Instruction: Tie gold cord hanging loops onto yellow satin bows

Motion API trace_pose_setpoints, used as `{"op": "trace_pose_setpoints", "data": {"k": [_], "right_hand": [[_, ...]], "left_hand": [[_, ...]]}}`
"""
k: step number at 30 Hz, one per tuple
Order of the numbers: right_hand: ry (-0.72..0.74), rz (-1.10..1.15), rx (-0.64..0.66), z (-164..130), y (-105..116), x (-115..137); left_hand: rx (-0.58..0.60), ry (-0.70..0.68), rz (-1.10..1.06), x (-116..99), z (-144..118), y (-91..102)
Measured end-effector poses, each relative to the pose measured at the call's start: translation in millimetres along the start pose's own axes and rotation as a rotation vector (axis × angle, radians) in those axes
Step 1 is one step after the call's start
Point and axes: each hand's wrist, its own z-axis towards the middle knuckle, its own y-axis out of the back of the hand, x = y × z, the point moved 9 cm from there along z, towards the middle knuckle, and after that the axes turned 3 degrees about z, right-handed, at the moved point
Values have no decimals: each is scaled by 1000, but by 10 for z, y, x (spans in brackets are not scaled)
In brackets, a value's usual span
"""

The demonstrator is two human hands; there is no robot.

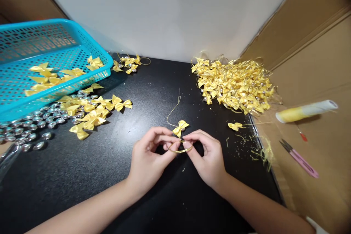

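Observation:
Between my two hands, low over the black table, is a loop of thin gold cord [179,151]. My left hand [153,153] pinches the loop's left side between thumb and fingers. On the right side, the fingertips of my right hand [205,153] are closed on the same loop. A yellow ribbon bow [180,128] sits just beyond the fingertips, with a small silvery bead partly showing by it. From the bow a thin loose cord [172,111] curls away across the table. Where cord and bow meet is hidden by my fingers.
A blue basket [105,75] with yellow bows stands at the left, beside silver beads [38,119] and loose bows [94,115]. A large heap of corded bows [236,84] lies back right. Pink-handled snips [300,159], a yellow-white roll [307,111] and cord scraps [265,151] lie right.

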Motion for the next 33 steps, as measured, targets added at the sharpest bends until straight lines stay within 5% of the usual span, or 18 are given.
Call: {"op": "trace_pose_setpoints", "data": {"k": [12, 20, 23, 28, 33], "right_hand": [[374, -351, 103, 19, -46, 230], [294, -297, 118, 24, -56, 173], [242, -289, 116, 71, -23, 129], [177, -329, 104, 192, 106, 65], [149, -375, 136, 219, 110, 3]], "left_hand": [[24, 17, -3, 62, 18, -7], [53, 24, 29, 75, 19, -39], [77, -65, 250, 30, 38, -33], [65, -217, 909, -57, 152, -34], [103, -233, 1044, -72, 253, -127]]}}
